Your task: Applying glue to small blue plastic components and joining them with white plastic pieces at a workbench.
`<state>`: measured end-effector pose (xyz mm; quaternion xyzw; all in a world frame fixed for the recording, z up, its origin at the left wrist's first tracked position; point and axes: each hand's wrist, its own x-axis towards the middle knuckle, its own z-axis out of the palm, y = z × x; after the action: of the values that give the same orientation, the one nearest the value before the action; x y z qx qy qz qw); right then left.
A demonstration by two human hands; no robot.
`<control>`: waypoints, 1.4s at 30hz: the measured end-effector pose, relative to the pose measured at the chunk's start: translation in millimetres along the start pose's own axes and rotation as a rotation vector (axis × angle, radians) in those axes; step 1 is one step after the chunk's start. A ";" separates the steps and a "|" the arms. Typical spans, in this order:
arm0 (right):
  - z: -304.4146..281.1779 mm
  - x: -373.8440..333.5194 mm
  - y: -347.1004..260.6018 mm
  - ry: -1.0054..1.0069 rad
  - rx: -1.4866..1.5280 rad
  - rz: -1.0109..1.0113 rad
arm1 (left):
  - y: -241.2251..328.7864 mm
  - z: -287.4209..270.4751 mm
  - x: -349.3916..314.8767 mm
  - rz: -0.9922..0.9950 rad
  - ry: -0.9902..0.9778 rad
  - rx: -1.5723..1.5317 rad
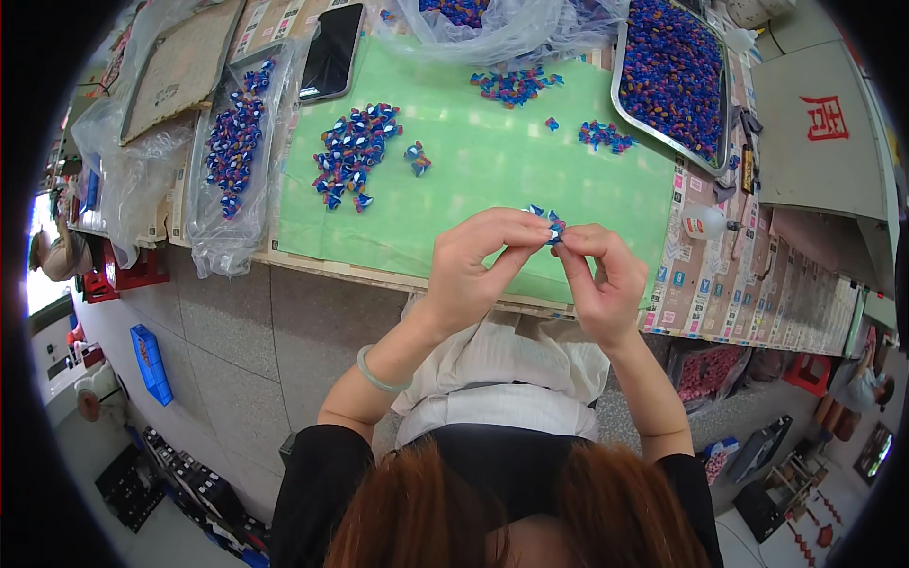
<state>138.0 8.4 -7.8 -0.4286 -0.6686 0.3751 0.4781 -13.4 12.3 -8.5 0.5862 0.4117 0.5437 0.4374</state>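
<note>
Over the front part of a green mat (473, 189), my left hand (481, 260) and my right hand (606, 279) meet, fingertips pinched. Between them is a small blue plastic piece (554, 229) with white and reddish parts; its exact shape is partly hidden by the fingers. Left of my hands, a heap of similar blue, white and orange pieces (350, 156) lies on the mat, with a small cluster (417, 158) beside it. Farther off lie loose small blue and red bits (516, 87), and a smaller group (606, 137) sits to the right.
A metal tray (620, 104) full of blue and red bits stands far right. A plastic-lined tray (199, 194) of finished-looking pieces is at left, near a black phone (331, 52). A small clear bottle (705, 222) stands right; a plastic bag (511, 38) lies at the back.
</note>
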 end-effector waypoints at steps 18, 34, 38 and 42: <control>1.1 11.2 -18.8 0.023 0.253 0.299 | 4.2 -3.9 5.5 -0.668 0.029 -0.918; 3.1 4.3 -14.3 0.043 -0.020 0.116 | 1.2 -4.5 3.6 -0.833 -0.026 -0.994; 2.6 1.3 -9.8 0.047 -0.025 0.121 | -0.8 -2.9 1.9 -0.866 -0.007 -0.959; 1.2 1.4 -3.2 -0.003 0.110 0.230 | -3.5 -8.5 4.4 -0.935 -0.039 -1.013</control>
<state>136.0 8.5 -4.8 -0.4750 -0.5941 0.4645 0.4535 -21.6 18.0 -10.5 0.0802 0.3086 0.4124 0.8534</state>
